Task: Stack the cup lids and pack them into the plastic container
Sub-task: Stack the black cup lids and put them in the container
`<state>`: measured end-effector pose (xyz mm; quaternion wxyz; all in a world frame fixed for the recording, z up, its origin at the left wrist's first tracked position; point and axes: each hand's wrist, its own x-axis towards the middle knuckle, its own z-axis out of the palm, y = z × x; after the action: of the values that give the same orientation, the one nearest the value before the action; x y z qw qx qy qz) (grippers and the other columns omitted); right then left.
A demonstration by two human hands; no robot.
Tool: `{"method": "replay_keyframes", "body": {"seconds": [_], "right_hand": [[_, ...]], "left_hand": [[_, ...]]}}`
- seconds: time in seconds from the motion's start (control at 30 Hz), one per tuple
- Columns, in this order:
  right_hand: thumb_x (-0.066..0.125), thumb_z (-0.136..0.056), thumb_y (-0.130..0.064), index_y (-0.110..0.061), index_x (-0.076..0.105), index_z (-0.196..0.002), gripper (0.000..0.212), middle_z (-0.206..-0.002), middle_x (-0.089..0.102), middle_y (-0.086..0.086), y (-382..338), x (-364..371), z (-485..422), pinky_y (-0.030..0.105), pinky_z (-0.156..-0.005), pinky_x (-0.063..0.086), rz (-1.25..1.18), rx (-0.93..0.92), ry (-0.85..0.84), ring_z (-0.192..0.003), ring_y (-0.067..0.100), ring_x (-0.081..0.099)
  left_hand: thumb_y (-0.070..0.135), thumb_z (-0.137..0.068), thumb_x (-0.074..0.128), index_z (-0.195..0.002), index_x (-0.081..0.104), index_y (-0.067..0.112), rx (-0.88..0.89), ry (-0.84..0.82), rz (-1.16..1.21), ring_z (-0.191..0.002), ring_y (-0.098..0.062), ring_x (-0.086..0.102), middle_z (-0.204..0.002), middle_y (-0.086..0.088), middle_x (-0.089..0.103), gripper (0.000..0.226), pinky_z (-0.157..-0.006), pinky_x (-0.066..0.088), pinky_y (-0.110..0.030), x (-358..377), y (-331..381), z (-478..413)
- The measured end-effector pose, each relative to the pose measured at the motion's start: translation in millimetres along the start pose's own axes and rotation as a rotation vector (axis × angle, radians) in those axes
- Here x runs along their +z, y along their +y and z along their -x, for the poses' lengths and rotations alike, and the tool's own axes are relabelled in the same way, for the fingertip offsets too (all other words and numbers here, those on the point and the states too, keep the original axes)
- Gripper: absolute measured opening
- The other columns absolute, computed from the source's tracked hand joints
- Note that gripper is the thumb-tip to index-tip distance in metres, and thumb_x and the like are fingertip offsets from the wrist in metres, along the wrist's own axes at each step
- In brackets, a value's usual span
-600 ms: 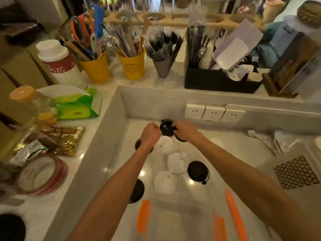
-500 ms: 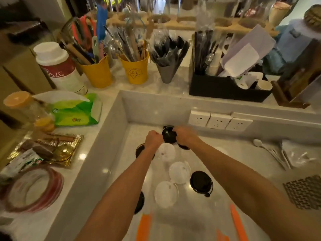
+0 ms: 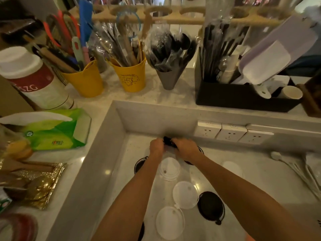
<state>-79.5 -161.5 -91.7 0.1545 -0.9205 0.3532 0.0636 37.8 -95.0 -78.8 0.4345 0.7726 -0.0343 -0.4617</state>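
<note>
Lid point(image 3: 167, 141), one black, gripped by left hand point(image 3: 156, 148), right hand point(image 3: 186, 150), three white lids point(image 3: 185, 194) nearer

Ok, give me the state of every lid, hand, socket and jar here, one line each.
Small black plastic cup lid, held between both hands.
Left hand, gripping that lid.
Right hand, gripping that lid.
Three round white plastic lids, lying flat, unstacked.
Larger round black lid, lying flat, alone.
White wall sockets, nothing plugged in.
White-capped jar, closed.
</note>
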Motion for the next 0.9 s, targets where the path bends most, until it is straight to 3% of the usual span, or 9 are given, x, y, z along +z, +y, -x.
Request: {"method": "replay_keyframes", "body": {"seconds": [0.07, 0.17, 0.27, 0.33, 0.43, 0.57, 0.67, 0.73, 0.9], "right_hand": [[0.056, -0.1, -0.028, -0.013, 0.053, -0.133, 0.036, -0.125, 0.066, 0.011, -2.8, -7.3, 8.0, 0.033, -0.09, 0.052, -0.4, 0.134, 0.065, -0.111, 0.028, 0.064], [0.063, -0.096, -0.008, -0.005, 0.045, -0.136, 0.044, -0.139, 0.054, 0.016, -7.6, -19.4, 24.7, 0.038, -0.096, 0.054, -1.196, 0.309, 0.16, -0.122, 0.03, 0.058], [0.062, -0.095, -0.001, -0.001, 0.049, -0.132, 0.039, -0.136, 0.055, 0.023, -21.8, -31.3, 48.0, 0.032, -0.075, 0.063, -1.933, 0.38, 0.037, -0.108, 0.032, 0.069], [0.062, -0.096, -0.002, -0.001, 0.052, -0.132, 0.037, -0.133, 0.059, 0.024, -35.4, -34.1, 62.1, 0.029, -0.074, 0.063, -2.069, 0.38, -0.105, -0.109, 0.032, 0.071], [0.063, -0.097, -0.01, -0.004, 0.049, -0.136, 0.042, -0.133, 0.06, 0.023, -55.1, -33.0, 68.7, 0.033, -0.078, 0.064, -1.93, 0.376, -0.162, -0.112, 0.033, 0.069], [0.049, -0.101, -0.048, -0.016, 0.045, -0.142, 0.052, -0.134, 0.061, 0.009, -57.5, -39.3, 60.0, 0.029, -0.074, 0.057, -1.045, 0.276, -0.136, -0.1, 0.019, 0.069], [0.05, -0.102, -0.03, -0.014, 0.043, -0.146, 0.048, -0.144, 0.052, 0.013, -27.1, -34.6, 49.6, 0.037, -0.099, 0.048, -0.491, 0.313, 0.018, -0.122, 0.026, 0.055], [0.056, -0.095, -0.021, -0.019, 0.028, -0.155, 0.066, -0.155, 0.036, 0.013, -4.2, -21.2, 48.4, 0.044, -0.111, 0.041, -0.107, 0.289, -0.113, -0.141, 0.034, 0.035], [0.062, -0.093, -0.028, -0.03, 0.027, -0.154, 0.07, -0.157, 0.028, 0.01, 19.6, 6.2, 54.8, 0.048, -0.109, 0.043, 0.068, 0.273, -0.198, -0.141, 0.038, 0.03]], "left_hand": [[0.007, -0.098, 0.045, -0.094, 0.065, 0.005, 0.026, 0.059, 0.12, -0.094, -0.031, 0.064, -0.108, -0.02, 0.07, 0.021, -0.075, 0.05, -0.037, -3.5, -4.9, 10.2], [0.012, -0.1, 0.051, -0.115, 0.064, 0.009, 0.262, 0.122, 0.107, -0.104, -0.025, 0.06, -0.118, -0.01, 0.065, 0.02, -0.087, 0.047, -0.033, -9.3, -14.9, 34.5], [0.042, -0.104, 0.047, -0.129, 0.06, 0.012, 0.314, -0.13, 0.37, -0.12, -0.028, 0.062, -0.128, -0.011, 0.066, 0.041, -0.101, 0.051, -0.041, -16.8, -20.4, 56.0], [0.065, -0.094, 0.042, -0.131, 0.064, 0.015, 0.198, -0.334, 0.596, -0.122, -0.026, 0.064, -0.129, -0.012, 0.069, 0.066, -0.105, 0.05, -0.043, -24.3, -23.9, 59.9], [0.068, -0.085, 0.05, -0.114, 0.077, 0.022, 0.135, -0.4, 0.695, -0.111, -0.026, 0.071, -0.125, -0.014, 0.073, 0.061, -0.093, 0.057, -0.04, -37.0, -24.5, 62.8], [0.041, -0.102, 0.051, -0.133, 0.061, 0.015, 0.125, -0.37, 0.773, -0.119, -0.034, 0.063, -0.138, -0.021, 0.061, 0.042, -0.094, 0.056, -0.052, -52.0, -25.1, 55.0], [0.031, -0.101, 0.058, -0.132, 0.059, 0.009, 0.06, -0.362, 0.852, -0.131, -0.038, 0.052, -0.144, -0.022, 0.053, 0.037, -0.105, 0.046, -0.065, -69.4, -28.9, 47.6], [0.027, -0.098, 0.062, -0.133, 0.059, 0.013, 0.037, -0.379, 0.863, -0.137, -0.04, 0.047, -0.146, -0.019, 0.049, 0.038, -0.107, 0.043, -0.067, -79.4, -34.5, 45.8], [0.042, -0.094, 0.061, -0.119, 0.06, 0.018, 0.021, -0.41, 0.882, -0.131, -0.035, 0.052, -0.136, -0.015, 0.056, 0.035, -0.112, 0.039, -0.063, -92.7, -42.4, 48.5]]}}
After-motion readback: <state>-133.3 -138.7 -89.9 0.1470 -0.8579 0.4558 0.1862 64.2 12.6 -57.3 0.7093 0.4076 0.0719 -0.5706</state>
